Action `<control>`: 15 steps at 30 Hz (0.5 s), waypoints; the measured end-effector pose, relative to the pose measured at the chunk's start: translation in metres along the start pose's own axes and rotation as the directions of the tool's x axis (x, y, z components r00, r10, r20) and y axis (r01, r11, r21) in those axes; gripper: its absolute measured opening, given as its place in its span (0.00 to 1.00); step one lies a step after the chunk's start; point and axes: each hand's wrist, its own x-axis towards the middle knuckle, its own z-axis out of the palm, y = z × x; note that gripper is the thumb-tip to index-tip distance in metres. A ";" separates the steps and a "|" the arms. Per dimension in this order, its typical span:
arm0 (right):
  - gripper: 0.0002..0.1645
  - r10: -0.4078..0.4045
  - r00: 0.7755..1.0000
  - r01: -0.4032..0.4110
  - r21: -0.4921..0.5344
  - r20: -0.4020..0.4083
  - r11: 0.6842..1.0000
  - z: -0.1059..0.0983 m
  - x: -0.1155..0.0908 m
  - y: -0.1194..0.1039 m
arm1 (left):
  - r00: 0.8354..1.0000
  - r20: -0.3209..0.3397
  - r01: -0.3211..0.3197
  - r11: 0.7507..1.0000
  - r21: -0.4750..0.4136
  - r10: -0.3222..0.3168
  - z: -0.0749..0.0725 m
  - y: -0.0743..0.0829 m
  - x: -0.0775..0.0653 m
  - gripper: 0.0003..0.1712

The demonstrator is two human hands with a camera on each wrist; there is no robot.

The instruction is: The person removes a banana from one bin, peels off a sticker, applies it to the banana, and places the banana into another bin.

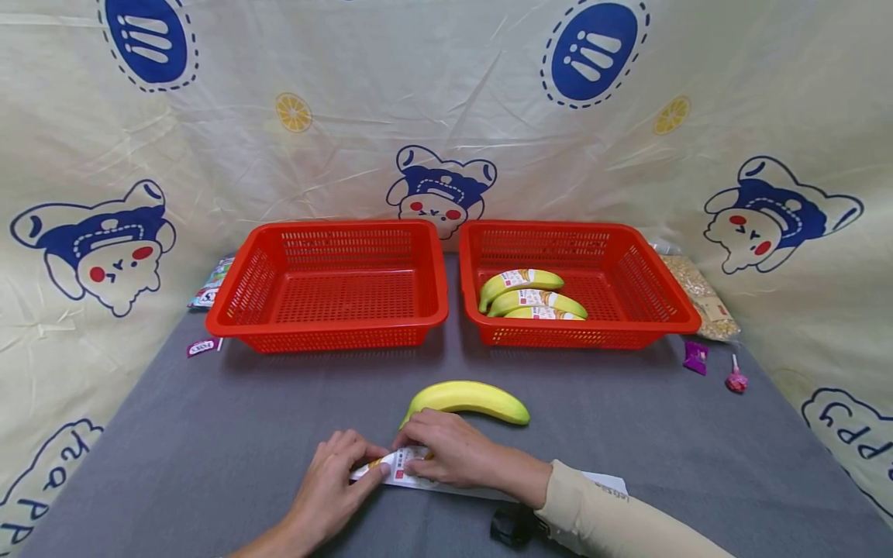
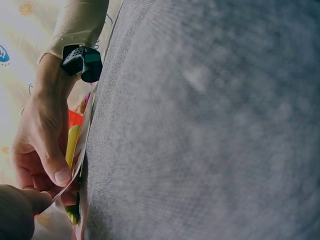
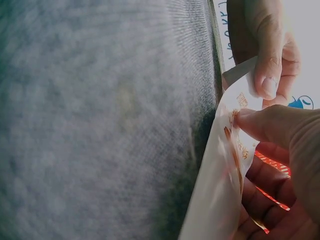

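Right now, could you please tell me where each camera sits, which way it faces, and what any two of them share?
Head: worn above the table, looking forward and down at two red baskets, a loose banana and both hands on a label strip.
Left wrist: low at the cloth, facing the right hand and its wrist device.
Right wrist: low at the cloth, facing the left hand and its own fingers.
All three share the label strip.
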 end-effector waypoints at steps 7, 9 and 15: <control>0.10 -0.017 0.998 0.019 0.026 -0.064 0.999 0.001 -0.001 0.002 | 0.999 0.019 0.044 0.999 -0.016 -0.044 0.000 0.001 -0.001 0.11; 0.08 -0.016 0.997 0.020 0.050 -0.069 0.999 0.000 -0.001 0.002 | 0.997 0.033 0.070 0.997 -0.021 -0.069 0.001 0.001 -0.002 0.10; 0.02 -0.042 0.994 0.050 0.081 -0.098 0.996 -0.001 -0.003 0.003 | 0.988 0.078 0.133 0.991 -0.022 -0.131 0.001 0.001 -0.003 0.09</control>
